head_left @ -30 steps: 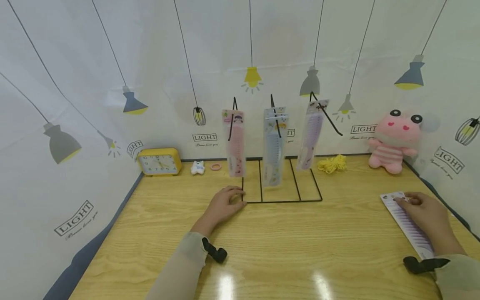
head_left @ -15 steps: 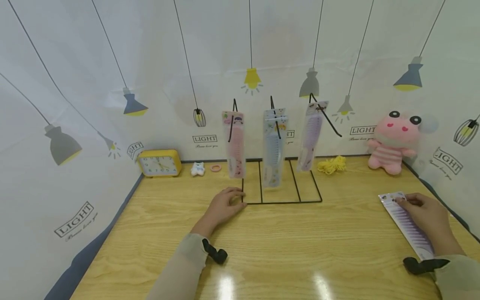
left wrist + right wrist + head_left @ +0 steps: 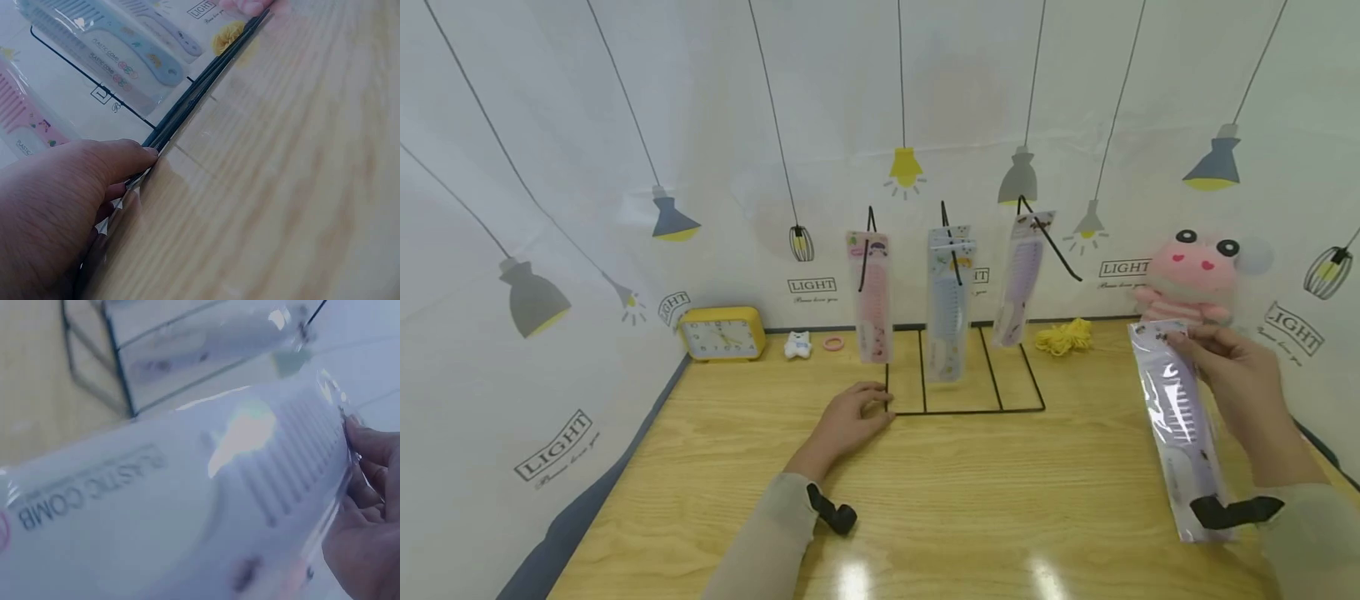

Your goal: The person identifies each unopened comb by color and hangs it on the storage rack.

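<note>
Your right hand [image 3: 1240, 375] pinches the purple packaged comb [image 3: 1180, 425] by its top edge, fingers curled onto the card header, so the pack hangs down from the hand and clear of the wooden table [image 3: 970, 500] — its lower end slants toward your wrist. In the right wrist view the pack [image 3: 187, 506] fills almost the whole frame; you can read "PLASTIC COMB" on it, but the rest is blurred and glare covers the teeth.

Well to the left of that hand stands the black wire rack [image 3: 962, 367]. Three packs hang on its hooks: a pink comb [image 3: 871, 300] on the left, a blue comb [image 3: 947, 308] in the middle, a purple comb [image 3: 1021, 279] on the right. Your left hand [image 3: 850, 417] rests on the table with loosely curled fingers touching the rack's front left corner; the left wrist view shows the fingertips [image 3: 134, 159] against the base wires [image 3: 200, 87].

Behind your right hand sits a pink plush toy [image 3: 1195, 275], partly covered by the held pack. Yellow yarn [image 3: 1063, 336] lies beside the rack, nearer to that hand — a yellow clock [image 3: 722, 332] stands far left.
</note>
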`<state>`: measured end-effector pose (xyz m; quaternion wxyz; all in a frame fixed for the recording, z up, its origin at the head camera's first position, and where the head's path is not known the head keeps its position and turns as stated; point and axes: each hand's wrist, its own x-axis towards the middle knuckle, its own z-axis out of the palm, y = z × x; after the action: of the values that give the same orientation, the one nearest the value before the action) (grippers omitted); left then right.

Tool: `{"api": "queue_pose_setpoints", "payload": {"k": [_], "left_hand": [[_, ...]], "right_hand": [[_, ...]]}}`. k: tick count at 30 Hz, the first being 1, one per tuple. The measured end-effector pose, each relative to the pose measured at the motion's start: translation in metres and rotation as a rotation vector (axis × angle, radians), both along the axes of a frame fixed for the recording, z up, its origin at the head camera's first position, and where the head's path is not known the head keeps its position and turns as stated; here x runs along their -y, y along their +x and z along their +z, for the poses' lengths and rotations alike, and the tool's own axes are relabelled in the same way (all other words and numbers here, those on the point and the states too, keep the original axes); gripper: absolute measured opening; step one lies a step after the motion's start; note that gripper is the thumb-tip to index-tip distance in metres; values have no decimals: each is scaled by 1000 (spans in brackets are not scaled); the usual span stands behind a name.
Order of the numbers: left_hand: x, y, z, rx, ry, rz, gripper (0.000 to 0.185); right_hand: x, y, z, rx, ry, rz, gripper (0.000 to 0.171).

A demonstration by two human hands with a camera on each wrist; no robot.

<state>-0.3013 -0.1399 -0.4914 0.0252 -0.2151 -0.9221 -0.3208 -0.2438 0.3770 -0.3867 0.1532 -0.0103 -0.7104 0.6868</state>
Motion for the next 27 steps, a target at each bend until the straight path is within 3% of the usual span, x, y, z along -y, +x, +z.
{"api": "queue_pose_setpoints", "payload": {"k": [5,10,17,27], "left_hand": [[1,-1,-1,10,-7,5,37],[1,0,0,16,4,2,37],[1,0,0,18,10,0,37],[1,0,0,16,-5,4,37]], "right_hand": [[36,-2,32,-215,-213,270,21],[68,-6,53,-362,-274,399,18],[97,-14,65,-384,-352,407,16],[105,-23,63,-341,-376,404,12]]}}
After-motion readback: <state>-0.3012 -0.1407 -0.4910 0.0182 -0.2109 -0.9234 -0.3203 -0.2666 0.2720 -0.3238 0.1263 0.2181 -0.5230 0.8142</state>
